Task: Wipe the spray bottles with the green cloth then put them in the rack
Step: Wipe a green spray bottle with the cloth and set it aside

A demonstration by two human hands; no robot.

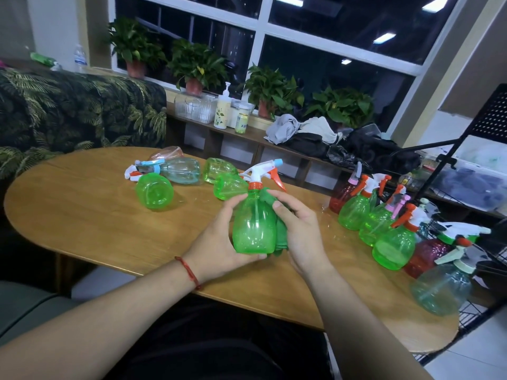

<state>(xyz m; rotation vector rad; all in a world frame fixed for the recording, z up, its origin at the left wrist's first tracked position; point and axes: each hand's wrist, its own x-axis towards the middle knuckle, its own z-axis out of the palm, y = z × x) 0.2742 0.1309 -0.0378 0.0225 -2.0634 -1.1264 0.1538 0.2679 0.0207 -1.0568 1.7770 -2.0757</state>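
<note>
A green spray bottle [253, 224] with a white and orange trigger head stands upright over the middle of the wooden table [90, 209]. My left hand [219, 242] grips its left side and base. My right hand [297, 229] presses the green cloth [278, 235] against its right side. Several more bottles [155, 190] lie on their sides at the back left of the table. A row of upright bottles [393, 246] in green, red and pale blue stands at the right, next to the black wire rack [491, 259].
A leaf-patterned sofa [68, 113] stands behind the table at the left. A low shelf [247, 135] under the window carries potted plants, a pump bottle, clear boxes and a heap of clothes. A black perforated rack frame [491, 113] rises at the far right.
</note>
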